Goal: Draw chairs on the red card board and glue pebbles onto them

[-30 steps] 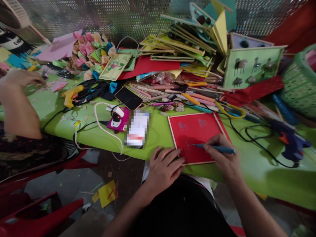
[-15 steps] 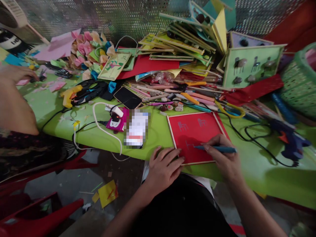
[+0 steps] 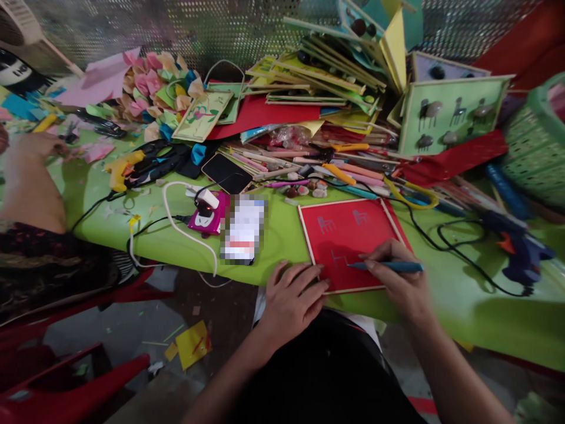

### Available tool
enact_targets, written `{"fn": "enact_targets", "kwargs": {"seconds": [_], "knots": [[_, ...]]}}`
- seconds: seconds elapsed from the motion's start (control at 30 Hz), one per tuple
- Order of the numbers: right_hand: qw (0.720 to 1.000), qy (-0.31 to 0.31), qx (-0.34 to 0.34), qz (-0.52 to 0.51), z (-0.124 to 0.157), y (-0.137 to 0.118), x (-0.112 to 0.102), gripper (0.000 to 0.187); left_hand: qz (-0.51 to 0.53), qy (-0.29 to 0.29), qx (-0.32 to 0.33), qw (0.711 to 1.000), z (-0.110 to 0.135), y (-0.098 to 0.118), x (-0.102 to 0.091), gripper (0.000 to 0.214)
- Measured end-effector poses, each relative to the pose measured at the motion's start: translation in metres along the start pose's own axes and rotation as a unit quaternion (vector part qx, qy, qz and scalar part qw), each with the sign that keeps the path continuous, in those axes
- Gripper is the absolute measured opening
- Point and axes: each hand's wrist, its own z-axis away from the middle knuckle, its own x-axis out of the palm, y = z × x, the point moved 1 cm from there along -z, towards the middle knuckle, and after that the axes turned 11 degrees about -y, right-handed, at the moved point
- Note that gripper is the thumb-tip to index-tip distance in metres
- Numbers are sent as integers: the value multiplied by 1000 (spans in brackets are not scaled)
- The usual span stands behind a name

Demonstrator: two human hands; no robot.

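A red card (image 3: 322, 242) with a pale stick border lies on the green table in front of me. Two small chair drawings (image 3: 326, 224) show near its top, and a third, partial line figure (image 3: 339, 259) is below them. My right hand (image 3: 399, 280) is closed round a blue pen (image 3: 397, 267), its tip on the card at the partial figure. My left hand (image 3: 296, 297) lies flat with fingers outstretched, fingertips over the card's lower left corner. A lit phone (image 3: 243, 229) rests left of the card.
Behind lie small stones (image 3: 318, 188), pens and a stack of framed cards (image 3: 313, 76). A blue glue gun (image 3: 521, 253) with its cord is at right, beside a green basket (image 3: 536, 141). A purple power strip (image 3: 216, 218) sits left. Another person's arm (image 3: 33, 176) reaches in at far left.
The pen tip has shifted slightly down and right, and the partial figure has a little more line. My left hand stays put. The other person's arm has moved lower and left.
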Motion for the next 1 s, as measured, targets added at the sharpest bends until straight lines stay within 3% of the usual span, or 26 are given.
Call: {"fn": "enact_targets", "kwargs": {"seconds": [0.53,0.83,1.0], "knots": [[999,-7,-2,-43,-1,1,0,13,-1,-7,-5,1000,-1,1,-1,21],[989,37,18,-141,1,0,-1,14,0,-6,-4,1000,0,0,-1,24],[998,34,19,-59,1,-5,0,18,-3,-9,-5,1000,1,0,0,24]]}}
